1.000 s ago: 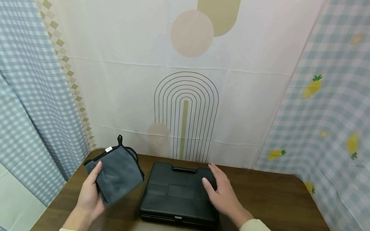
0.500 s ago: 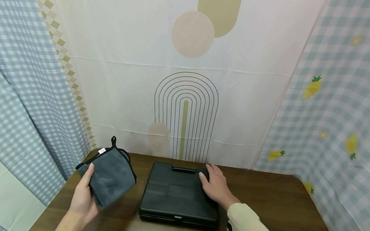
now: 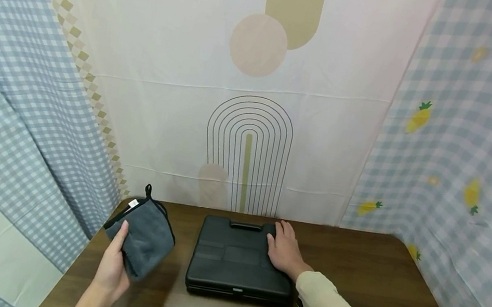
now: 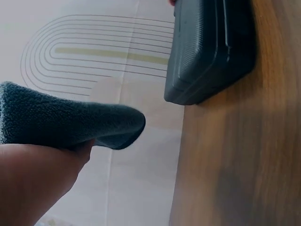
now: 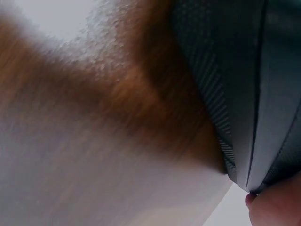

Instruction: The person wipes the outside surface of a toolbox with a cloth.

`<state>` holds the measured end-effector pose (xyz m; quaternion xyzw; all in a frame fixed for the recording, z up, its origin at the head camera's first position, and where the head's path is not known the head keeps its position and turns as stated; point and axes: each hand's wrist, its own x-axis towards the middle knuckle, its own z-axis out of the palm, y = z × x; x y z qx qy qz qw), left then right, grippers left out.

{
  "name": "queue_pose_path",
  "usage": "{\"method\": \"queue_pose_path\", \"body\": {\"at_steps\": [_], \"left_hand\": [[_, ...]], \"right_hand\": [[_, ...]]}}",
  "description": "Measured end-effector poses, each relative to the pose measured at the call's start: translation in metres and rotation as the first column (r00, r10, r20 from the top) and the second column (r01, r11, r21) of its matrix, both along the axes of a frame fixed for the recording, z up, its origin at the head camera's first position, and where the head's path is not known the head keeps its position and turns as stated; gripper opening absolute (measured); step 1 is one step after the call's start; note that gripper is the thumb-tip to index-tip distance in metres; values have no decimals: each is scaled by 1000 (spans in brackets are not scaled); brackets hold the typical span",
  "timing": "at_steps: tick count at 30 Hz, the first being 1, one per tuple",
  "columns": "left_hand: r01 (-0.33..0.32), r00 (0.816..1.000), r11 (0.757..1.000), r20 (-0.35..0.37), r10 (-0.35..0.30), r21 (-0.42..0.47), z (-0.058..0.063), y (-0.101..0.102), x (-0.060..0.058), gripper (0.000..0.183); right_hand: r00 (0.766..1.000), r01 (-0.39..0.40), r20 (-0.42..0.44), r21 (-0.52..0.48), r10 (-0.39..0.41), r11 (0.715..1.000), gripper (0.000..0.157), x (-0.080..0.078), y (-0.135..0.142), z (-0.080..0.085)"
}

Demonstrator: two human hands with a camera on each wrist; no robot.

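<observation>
My left hand is pinching the folded grey cloth under the thumb, holding it raised left of the black case, probably so the folds are staying together. The case is lying flat and closed on the table, its handle facing the fabric backdrop, which is leaving its front edge toward me. My right hand is resting, fingers extended, along its far right corner, likely steadying it.
</observation>
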<state>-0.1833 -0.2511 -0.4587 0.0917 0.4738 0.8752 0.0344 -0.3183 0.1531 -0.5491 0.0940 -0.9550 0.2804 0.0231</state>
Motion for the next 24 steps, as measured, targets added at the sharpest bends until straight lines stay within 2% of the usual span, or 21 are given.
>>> {"method": "queue_pose_path", "body": {"at_steps": [3, 5, 9, 12, 14, 16, 17, 20, 24], "left_hand": [[-55, 997, 994, 57, 61, -96, -2, 2, -2, 38], [-89, 990, 981, 90, 106, -175, -4, 5, -5, 39], [-141, 973, 942, 135, 189, -305, -8, 14, -10, 45], [-166, 959, 920, 157, 234, -356, -10, 21, -15, 51], [-191, 945, 902, 175, 275, -388, -12, 26, -19, 54], [-210, 928, 872, 191, 320, -442, -15, 32, -24, 58], [-218, 921, 850, 188, 342, -479, -16, 35, -26, 60], [-235, 906, 760, 147, 398, -606, -24, 46, -33, 67], [-271, 912, 598, -3, 410, -754, -38, 66, -41, 60]], "right_hand": [[1000, -5, -13, -11, 5, 1000, 62, 0, 0, -1], [1000, -7, -22, -16, 6, 1000, 61, 0, 0, -1], [1000, -5, -24, -8, 5, 1000, 61, -1, 0, -3], [1000, -2, -26, -6, 2, 1000, 62, -1, 0, -3], [1000, -4, -27, -9, 4, 1000, 62, -1, 0, -2], [999, -4, -32, -14, 4, 1000, 61, -1, 0, -2], [999, -3, -33, -16, 3, 1000, 61, -1, 0, -2], [999, 1, -33, -21, -2, 1000, 61, 0, 1, -3], [999, 0, -34, -23, -1, 1000, 62, 0, 1, -5]]}}
